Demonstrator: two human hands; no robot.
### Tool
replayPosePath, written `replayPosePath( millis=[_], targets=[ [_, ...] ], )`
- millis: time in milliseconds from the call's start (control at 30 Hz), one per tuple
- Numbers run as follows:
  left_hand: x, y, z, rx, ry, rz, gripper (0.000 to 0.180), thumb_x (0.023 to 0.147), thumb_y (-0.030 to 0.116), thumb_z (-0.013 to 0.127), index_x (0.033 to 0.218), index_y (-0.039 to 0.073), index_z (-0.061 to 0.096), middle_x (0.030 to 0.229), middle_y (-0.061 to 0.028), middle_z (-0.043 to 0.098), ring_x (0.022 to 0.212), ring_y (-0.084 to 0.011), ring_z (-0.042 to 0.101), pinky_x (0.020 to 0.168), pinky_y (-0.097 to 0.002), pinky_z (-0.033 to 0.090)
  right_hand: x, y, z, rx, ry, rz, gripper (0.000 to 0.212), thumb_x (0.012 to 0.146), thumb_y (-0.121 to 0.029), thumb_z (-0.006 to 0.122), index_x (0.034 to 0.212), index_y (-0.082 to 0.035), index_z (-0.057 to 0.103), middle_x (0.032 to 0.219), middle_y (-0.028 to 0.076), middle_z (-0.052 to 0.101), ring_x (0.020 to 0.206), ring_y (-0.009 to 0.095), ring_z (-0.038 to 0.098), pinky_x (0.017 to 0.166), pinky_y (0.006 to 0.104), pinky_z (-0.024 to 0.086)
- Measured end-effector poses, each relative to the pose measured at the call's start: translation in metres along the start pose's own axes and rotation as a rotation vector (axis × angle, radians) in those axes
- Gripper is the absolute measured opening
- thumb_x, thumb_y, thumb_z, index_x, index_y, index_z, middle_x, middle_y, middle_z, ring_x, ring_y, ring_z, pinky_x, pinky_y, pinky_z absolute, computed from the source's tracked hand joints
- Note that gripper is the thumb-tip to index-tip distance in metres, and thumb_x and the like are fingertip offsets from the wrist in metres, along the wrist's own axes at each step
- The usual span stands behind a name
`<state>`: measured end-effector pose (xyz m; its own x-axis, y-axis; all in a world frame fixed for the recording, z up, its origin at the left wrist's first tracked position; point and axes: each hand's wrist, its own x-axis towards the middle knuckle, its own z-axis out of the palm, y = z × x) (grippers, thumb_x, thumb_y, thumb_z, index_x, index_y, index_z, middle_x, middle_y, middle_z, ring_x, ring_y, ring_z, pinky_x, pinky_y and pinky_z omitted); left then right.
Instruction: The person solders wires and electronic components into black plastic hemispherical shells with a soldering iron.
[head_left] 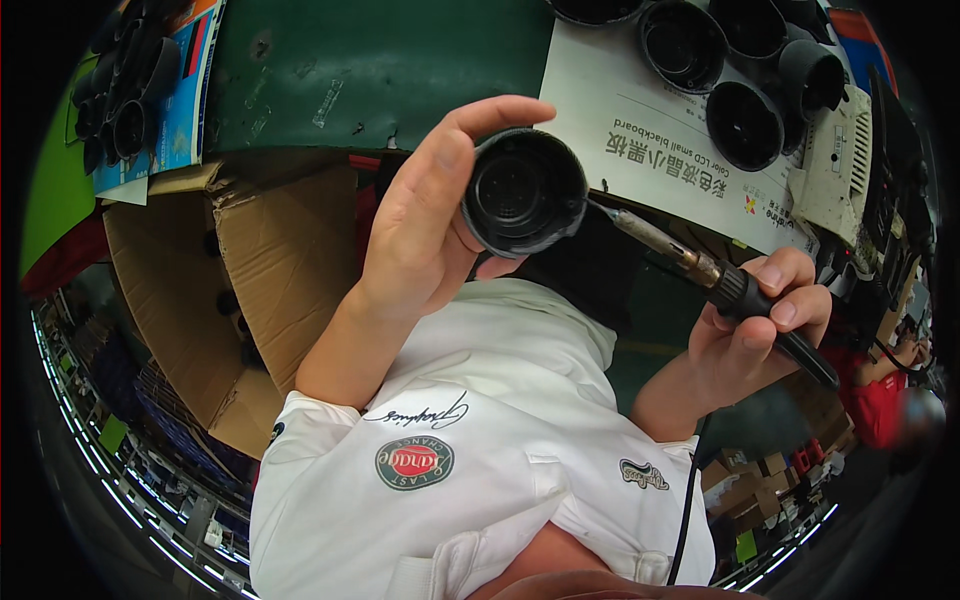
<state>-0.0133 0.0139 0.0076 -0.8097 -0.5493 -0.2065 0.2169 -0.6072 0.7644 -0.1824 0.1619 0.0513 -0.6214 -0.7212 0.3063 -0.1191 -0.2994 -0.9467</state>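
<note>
My left hand (425,215) holds a round black plastic part (524,190) up in front of me, open side toward the camera, thumb and fingers around its rim. My right hand (760,320) grips the black handle of a soldering iron (720,285). The iron's metal tip reaches the right edge of the round part. Its black cord hangs down past my white shirt.
Several more round black parts (745,125) lie on a white printed sheet (640,120) on the green table (380,70). An open cardboard box (270,260) stands at the left. More black parts (125,90) are stacked top left. A person in red (880,400) is at the right.
</note>
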Motion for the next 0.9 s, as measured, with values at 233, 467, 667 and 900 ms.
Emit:
replayPosePath(
  millis=[233, 467, 667, 900],
  targets=[
    [0.003, -0.001, 0.012, -0.023, 0.107, 0.02, 0.062, 0.094, 0.049, 0.033, 0.128, -0.004, 0.036, 0.106, -0.0271, 0.055, 0.06, -0.0154, 0.058, 0.043, -0.0221, 0.048, 0.007, 0.001, -0.002, -0.136, -0.016, -0.044, 0.033, 0.078, -0.02, 0.073, 0.089, -0.005, 0.046, 0.092, 0.013, 0.048, 0.056, 0.012, 0.058, 0.045, 0.0154, 0.049],
    [-0.004, -0.009, 0.0, 0.09, 0.053, 0.014, 0.068, 0.093, 0.056, 0.03, 0.123, -0.003, 0.044, 0.099, -0.0221, 0.06, 0.07, -0.0139, 0.059, 0.045, -0.0194, 0.044, 0.01, 0.0, 0.008, -0.152, 0.01, -0.064, 0.039, 0.062, -0.014, 0.085, 0.082, -0.009, 0.051, 0.084, 0.013, 0.058, 0.07, 0.014, 0.057, 0.063, 0.021, 0.049],
    [-0.002, -0.01, 0.002, 0.164, 0.112, 0.029, 0.072, 0.092, 0.058, 0.029, 0.12, -0.005, 0.048, 0.095, -0.0193, 0.062, 0.075, -0.0137, 0.06, 0.049, -0.0176, 0.043, 0.011, -0.001, 0.009, -0.185, -0.022, -0.071, 0.038, 0.062, -0.012, 0.084, 0.082, -0.009, 0.052, 0.087, 0.012, 0.059, 0.07, 0.013, 0.057, 0.062, 0.021, 0.049],
    [-0.002, -0.009, 0.002, 0.191, 0.105, 0.03, 0.072, 0.092, 0.058, 0.029, 0.12, -0.006, 0.048, 0.094, -0.0175, 0.062, 0.077, -0.0145, 0.061, 0.05, -0.0181, 0.043, 0.012, 0.001, 0.012, -0.207, -0.037, -0.11, 0.038, 0.062, -0.009, 0.084, 0.084, -0.009, 0.052, 0.087, 0.013, 0.059, 0.069, 0.013, 0.058, 0.06, 0.0211, 0.049]
  ],
)
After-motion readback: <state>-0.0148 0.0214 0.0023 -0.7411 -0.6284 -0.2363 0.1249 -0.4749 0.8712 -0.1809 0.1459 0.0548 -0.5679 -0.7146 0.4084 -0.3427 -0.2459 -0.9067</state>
